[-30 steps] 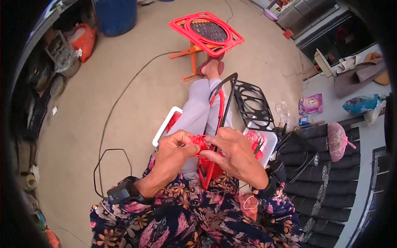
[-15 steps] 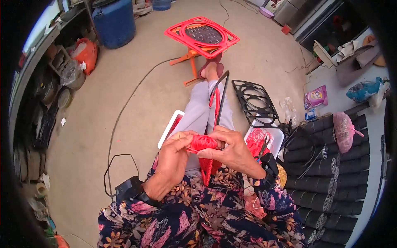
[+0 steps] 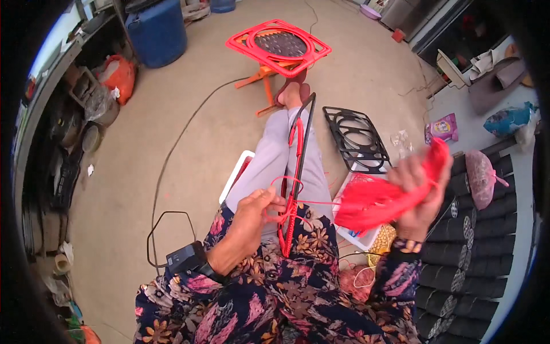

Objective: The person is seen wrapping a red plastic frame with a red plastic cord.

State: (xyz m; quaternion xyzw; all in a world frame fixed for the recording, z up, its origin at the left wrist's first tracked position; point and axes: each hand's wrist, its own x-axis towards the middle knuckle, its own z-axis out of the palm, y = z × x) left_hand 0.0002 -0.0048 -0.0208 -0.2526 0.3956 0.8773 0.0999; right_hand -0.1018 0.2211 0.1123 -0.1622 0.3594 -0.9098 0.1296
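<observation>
My left hand (image 3: pixel 247 215) is closed in a pinch on a thin red cord (image 3: pixel 279 217), beside a black metal frame (image 3: pixel 306 135) that stands between my legs. Red wrapping (image 3: pixel 289 232) covers the frame's near part, and another red stretch (image 3: pixel 299 137) lies higher up. Out to the right, my right hand (image 3: pixel 417 198) grips a loose hank of red cord (image 3: pixel 369 200), smeared by motion. One taut strand runs from the hank leftward to the frame, and a loop of cord curls beside my left fingers.
A red square frame (image 3: pixel 295 71) rests on an orange stool (image 3: pixel 266 86) ahead. A black ring-patterned frame (image 3: pixel 355 137) leans over a white tub (image 3: pixel 366 238) at right. Stacked dark rolls (image 3: pixel 464 264) lie beyond. A blue barrel (image 3: pixel 157 37) stands far left; a cable (image 3: pixel 172 143) crosses the floor.
The red bundle both hands held together has been drawn far right by my right hand and hangs spread out. My left hand stays near the frame, now pinching cord.
</observation>
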